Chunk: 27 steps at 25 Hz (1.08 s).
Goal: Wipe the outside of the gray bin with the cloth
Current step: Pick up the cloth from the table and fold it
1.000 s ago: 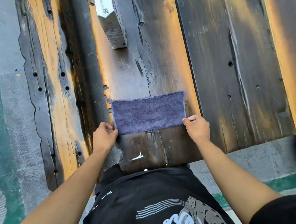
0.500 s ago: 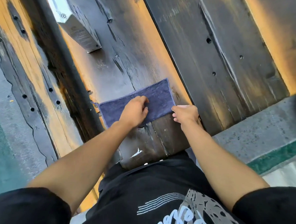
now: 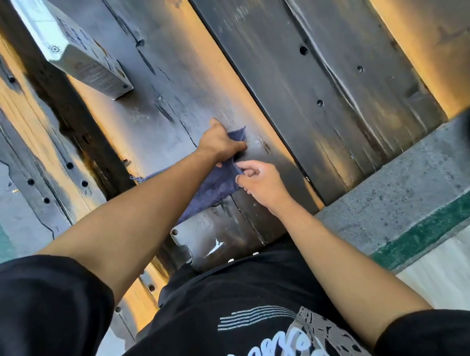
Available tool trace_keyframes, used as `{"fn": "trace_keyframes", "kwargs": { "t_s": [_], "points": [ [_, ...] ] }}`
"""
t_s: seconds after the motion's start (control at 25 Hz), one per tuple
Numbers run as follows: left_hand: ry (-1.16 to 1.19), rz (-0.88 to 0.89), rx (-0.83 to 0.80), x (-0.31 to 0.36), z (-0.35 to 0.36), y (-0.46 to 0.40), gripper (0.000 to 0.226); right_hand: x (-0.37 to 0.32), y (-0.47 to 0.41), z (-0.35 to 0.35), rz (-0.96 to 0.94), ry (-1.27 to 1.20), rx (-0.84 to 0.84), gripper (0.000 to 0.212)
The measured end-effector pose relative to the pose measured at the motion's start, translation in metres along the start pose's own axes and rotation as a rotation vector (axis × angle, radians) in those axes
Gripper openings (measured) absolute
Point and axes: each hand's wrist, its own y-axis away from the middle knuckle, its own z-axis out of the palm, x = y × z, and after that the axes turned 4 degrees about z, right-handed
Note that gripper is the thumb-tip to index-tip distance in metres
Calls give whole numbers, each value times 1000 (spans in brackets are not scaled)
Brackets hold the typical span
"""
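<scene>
On the near end of the dark weathered wooden table (image 3: 179, 74) | soft blue-gray terry cloth (image 3: 214, 187), half bunched | left hand (image 3: 220, 144) fingers curled gripping its far part | right hand (image 3: 260, 183) pinches its right edge | looks light, floppy, so grab a wad | gray bin not in view

Warm low sunlight w/ orange glare streaks, deep shadows, wide-angle edge distortion, slight blur

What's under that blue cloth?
The blue fuzzy cloth lies on the dark gray scuffed bin surface. The left hand grips it; the right hand pinches its edge. The surface beneath is hidden.
</scene>
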Motion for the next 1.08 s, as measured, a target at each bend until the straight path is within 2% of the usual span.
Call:
{"fn": "trace_keyframes", "kwargs": {
  "t_s": [0.16, 0.28, 0.4, 0.52, 0.64, 0.76, 0.84, 1.0, 1.08],
  "points": [
    [-132, 80, 116, -23, -9, 3, 59, -4, 6, 13, -68, 64, -52, 32],
    [-167, 72, 93, -41, -17, 11, 58, -12, 10, 28, -98, 117, -122, 32],
    [-256, 84, 71, -56, -24, 21, 59, -19, 15, 48, -152, 224, -172, 12],
    [-291, 69, 46, -73, -30, 27, 57, -20, 20, 66, -207, 351, -176, 20],
    [-156, -25, 74, -100, -39, 33, 47, -18, 26, 84, -240, 415, -213, 18],
    [-15, -60, 142, -132, -43, 38, 23, -12, 34, 100, -286, 509, -219, 19],
    [171, -89, 194, -151, -42, 40, 13, -6, 39, 108, -297, 532, -211, 17],
    [563, -203, 237, -178, -45, 47, 21, 6, 43, 122, -343, 628, -195, 23],
    [557, -188, 256, -187, -47, 50, 27, 10, 44, 128, -356, 675, -183, 26]
  ]
}}
